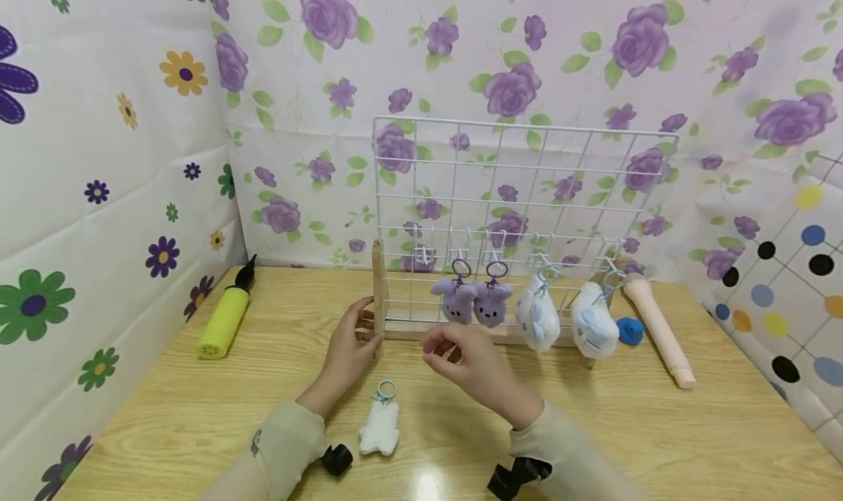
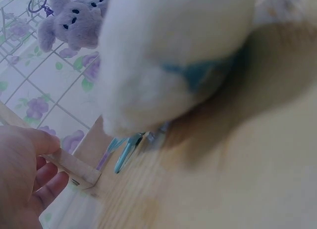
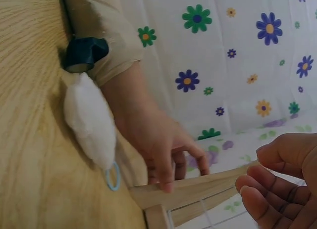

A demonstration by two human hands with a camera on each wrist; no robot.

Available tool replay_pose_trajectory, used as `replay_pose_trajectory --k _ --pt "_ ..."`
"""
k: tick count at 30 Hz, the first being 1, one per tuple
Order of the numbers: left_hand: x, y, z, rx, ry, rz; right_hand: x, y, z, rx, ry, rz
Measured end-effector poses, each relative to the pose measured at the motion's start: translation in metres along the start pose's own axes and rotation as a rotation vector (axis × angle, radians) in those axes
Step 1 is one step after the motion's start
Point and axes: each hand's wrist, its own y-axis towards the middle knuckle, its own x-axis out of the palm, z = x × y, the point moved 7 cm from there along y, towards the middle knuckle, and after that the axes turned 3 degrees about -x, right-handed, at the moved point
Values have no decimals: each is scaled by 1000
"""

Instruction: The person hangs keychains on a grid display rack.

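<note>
A white wire grid rack (image 1: 527,168) stands on the table in a wooden base. My left hand (image 1: 350,340) grips the wooden end piece (image 1: 377,281) at the rack's left side, thumb on one face and fingers on the other. My right hand (image 1: 477,369) hovers before the rack's lower edge, fingers loosely curled with nothing between them. Between my forearms lies a white plush keychain (image 1: 380,428) with a light blue ring; a blue bow shows on the plush (image 2: 173,56) in the left wrist view. Two purple plush keychains (image 1: 457,300) and two white-and-blue ones (image 1: 538,318) hang from hooks.
On the left lies a yellow-green hand pump (image 1: 226,318) with a black nozzle. A small blue figure (image 1: 630,330) and a pale pink stick-shaped object (image 1: 658,329) lie right of the rack. A bare hook (image 1: 424,255) hangs near the rack's left end. Flowered cloth (image 1: 296,157) lines the back.
</note>
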Motion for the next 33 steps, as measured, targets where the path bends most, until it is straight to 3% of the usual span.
replay_pose_trajectory --k 13,21,33 --pt "-1 0 -2 -5 9 13 42 5 23 15 15 -93" --pt "0 -2 -3 -20 -5 10 65 7 38 80 32 -168" --pt "1 0 -1 -26 -17 -1 79 10 48 83 34 -221"
